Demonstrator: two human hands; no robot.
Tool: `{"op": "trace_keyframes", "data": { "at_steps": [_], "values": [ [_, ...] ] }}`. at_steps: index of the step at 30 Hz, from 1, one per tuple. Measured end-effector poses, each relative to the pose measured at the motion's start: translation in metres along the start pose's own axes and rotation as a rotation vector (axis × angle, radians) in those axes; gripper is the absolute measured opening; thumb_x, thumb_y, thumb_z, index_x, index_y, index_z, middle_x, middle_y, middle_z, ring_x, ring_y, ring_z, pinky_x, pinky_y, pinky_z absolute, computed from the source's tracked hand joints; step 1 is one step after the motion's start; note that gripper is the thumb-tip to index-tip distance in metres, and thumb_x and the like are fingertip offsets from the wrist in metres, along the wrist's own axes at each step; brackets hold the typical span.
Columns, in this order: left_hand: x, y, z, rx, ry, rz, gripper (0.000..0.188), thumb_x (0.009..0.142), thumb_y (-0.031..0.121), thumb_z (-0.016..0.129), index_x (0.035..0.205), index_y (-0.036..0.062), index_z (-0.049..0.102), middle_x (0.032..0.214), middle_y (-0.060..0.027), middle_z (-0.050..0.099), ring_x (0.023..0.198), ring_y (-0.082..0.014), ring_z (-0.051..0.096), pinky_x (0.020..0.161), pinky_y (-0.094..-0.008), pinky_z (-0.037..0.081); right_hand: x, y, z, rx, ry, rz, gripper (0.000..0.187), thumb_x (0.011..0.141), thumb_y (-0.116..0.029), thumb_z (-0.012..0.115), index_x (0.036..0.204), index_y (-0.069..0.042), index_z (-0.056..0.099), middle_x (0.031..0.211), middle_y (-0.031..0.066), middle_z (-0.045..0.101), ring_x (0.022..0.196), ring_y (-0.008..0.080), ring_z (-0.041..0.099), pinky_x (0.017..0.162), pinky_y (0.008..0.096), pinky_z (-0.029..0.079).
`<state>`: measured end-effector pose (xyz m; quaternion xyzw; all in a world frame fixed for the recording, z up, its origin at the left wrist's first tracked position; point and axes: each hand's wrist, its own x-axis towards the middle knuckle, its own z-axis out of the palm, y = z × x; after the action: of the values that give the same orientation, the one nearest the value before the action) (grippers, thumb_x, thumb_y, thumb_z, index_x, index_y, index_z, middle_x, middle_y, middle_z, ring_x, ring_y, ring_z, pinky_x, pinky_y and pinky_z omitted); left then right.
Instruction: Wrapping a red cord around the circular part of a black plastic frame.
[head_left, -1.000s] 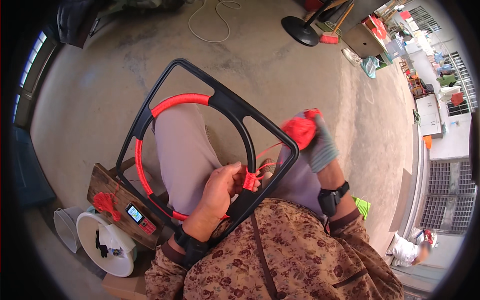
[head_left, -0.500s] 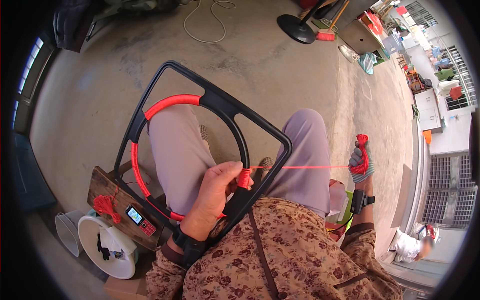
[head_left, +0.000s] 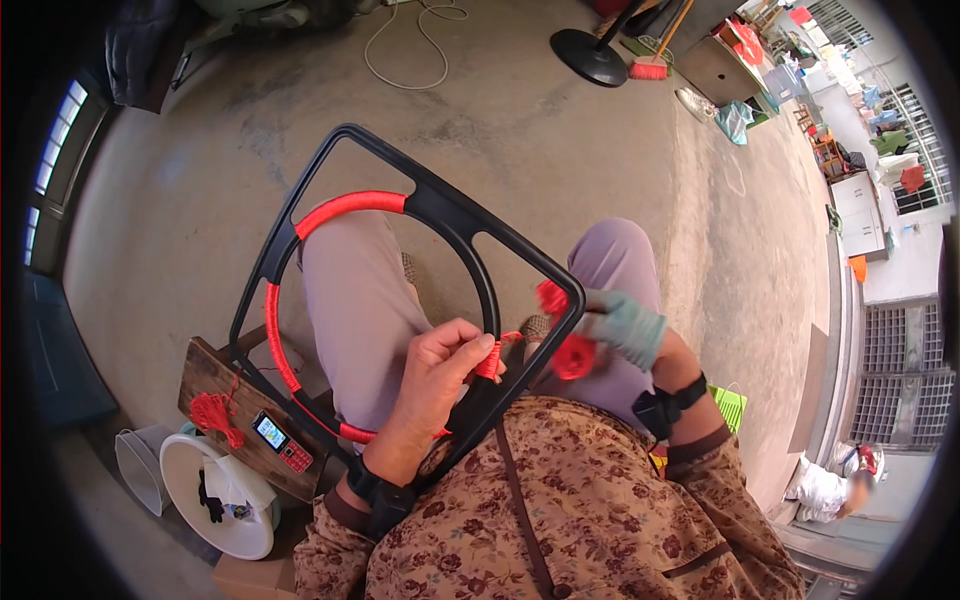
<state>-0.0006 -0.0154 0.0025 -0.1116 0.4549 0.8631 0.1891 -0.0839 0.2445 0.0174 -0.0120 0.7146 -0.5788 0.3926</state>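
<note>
Black ringed frame [head_left: 437,197] spans your lap; your left hand [head_left: 432,378] pinches its red cord wrap [head_left: 487,366]. The red bundle [head_left: 573,358], gripped in your gloved right hand [head_left: 628,328], is back beside the frame, so the taut pull has slackened.

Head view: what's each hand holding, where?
Left hand: inner ring of black frame, at the lower-right red cord wrapping. Right hand, gloved: red cord bundle; blur hides exact grip.
</note>
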Motion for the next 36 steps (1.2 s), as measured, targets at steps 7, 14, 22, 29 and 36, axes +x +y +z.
{"op": "trace_keyframes", "data": {
  "at_steps": [7,14,22,29,36],
  "values": [
    [-0.005,0.002,0.004,0.095,-0.014,0.097,0.015,0.091,0.017,0.058,0.085,0.0030,0.059,0.070,0.0010,0.060,0.059,-0.0023,0.052,0.052,-0.0168,0.040,0.066,-0.025,0.047,0.069,-0.219,-0.243,0.039,0.079,-0.022,0.069,0.111,-0.002,0.061,0.093,0.0032,0.065,0.081,0.0102,0.059,0.070,0.0267,0.049],
    [0.002,-0.002,-0.004,0.178,0.073,0.083,0.032,0.095,0.032,0.051,0.089,0.0036,0.064,0.072,0.0056,0.056,0.062,-0.0016,0.046,0.056,-0.0179,0.038,0.071,-0.030,0.076,0.895,-0.577,0.320,0.040,0.090,-0.031,0.057,0.112,0.003,0.059,0.105,0.0128,0.064,0.089,0.0170,0.063,0.080,0.0309,0.052],
    [-0.001,-0.003,-0.003,-0.227,-0.002,-0.078,0.033,0.096,0.027,0.045,0.097,0.0003,0.064,0.080,0.0001,0.064,0.071,-0.0050,0.057,0.064,-0.0205,0.046,0.090,-0.031,0.087,1.179,-0.038,-0.147,0.025,0.089,-0.023,0.059,0.104,-0.003,0.056,0.096,0.0086,0.062,0.092,0.0198,0.060,0.083,0.0324,0.050],
    [-0.006,0.002,-0.003,-0.198,-0.050,-0.132,0.021,0.089,0.010,0.052,0.100,-0.0040,0.062,0.079,-0.0065,0.064,0.070,-0.0123,0.062,0.070,-0.0240,0.050,0.034,0.014,-0.039,1.208,0.090,-0.368,0.027,0.098,-0.033,0.044,0.106,-0.007,0.050,0.077,0.0000,0.053,0.058,0.0121,0.052,0.059,0.0325,0.046],
    [-0.004,0.001,-0.005,-0.187,-0.089,-0.130,0.017,0.091,0.015,0.056,0.096,0.0001,0.063,0.078,-0.0038,0.065,0.069,-0.0083,0.061,0.067,-0.0202,0.049,-0.059,0.061,-0.128,1.217,-0.064,-0.584,0.049,0.101,-0.040,0.030,0.114,0.004,0.046,0.066,0.0021,0.042,0.045,0.0095,0.041,0.044,0.0253,0.034]
  ]
}}
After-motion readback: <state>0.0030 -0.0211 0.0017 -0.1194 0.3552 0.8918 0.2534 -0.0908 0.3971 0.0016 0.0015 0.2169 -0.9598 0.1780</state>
